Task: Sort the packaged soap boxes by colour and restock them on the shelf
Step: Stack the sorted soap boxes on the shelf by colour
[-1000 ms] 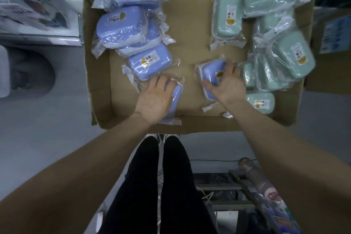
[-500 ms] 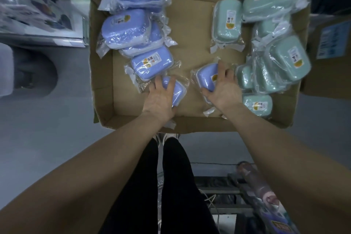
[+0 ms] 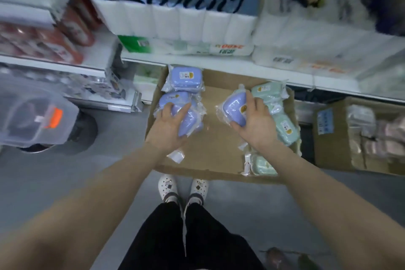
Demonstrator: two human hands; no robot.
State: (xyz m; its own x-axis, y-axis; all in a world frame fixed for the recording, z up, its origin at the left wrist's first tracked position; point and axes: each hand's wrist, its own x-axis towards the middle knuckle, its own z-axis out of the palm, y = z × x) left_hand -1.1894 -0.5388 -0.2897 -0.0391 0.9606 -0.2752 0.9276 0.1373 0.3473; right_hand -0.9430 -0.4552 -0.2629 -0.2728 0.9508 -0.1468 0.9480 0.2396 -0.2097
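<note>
Before the shelf (image 3: pixel 219 66) stands an open cardboard box (image 3: pixel 212 142), and the person bends over it. The left hand (image 3: pixel 168 126) grips the first blue soap box (image 3: pixel 188 124) at the left side, touching the blue pile (image 3: pixel 185 75). The right hand (image 3: pixel 255 121) holds the second blue soap box (image 3: pixel 234 105), tilted, just beside the green soap boxes (image 3: pixel 285 130) on the right.

Everything is lit dimly and evenly, with a bluish cast. The shelf (image 3: pixel 197 62) and outer edges are smeared by motion blur and bent by the wide lens; the carton (image 3: pixel 219 142) at centre is rendered sharper.
</note>
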